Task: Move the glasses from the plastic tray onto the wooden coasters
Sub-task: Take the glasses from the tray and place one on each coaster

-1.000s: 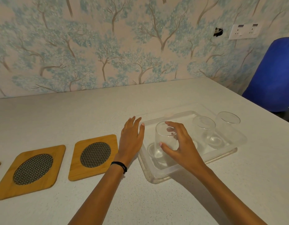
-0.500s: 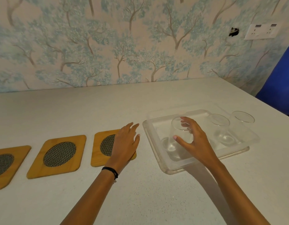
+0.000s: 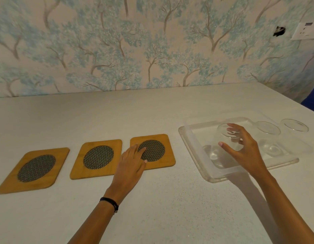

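Observation:
A clear plastic tray point(image 3: 191, 141) lies at the right of the white table, with three clear glasses in a row inside it. My right hand point(image 3: 244, 152) wraps around the leftmost glass point(image 3: 221, 143), thumb in front and fingers behind its rim. The middle glass point(image 3: 268, 136) and the right glass point(image 3: 295, 128) stand free. Three wooden coasters with dark mesh circles lie in a row to the left: the left coaster point(image 3: 34, 169), the middle coaster point(image 3: 97, 158) and the right coaster point(image 3: 156, 150). My left hand point(image 3: 130, 166) lies flat, fingers on the right coaster's front left corner.
The white table point(image 3: 152, 208) runs back to a wall with tree-patterned wallpaper. A white socket plate point(image 3: 306, 31) and a dark hole are high on the wall at the right. A blue chair edge point(image 3: 313, 101) shows at the far right.
The view has swung left, bringing all three coasters into sight. My left hand slid from beside the tray onto the right coaster. My right hand stays around the leftmost glass.

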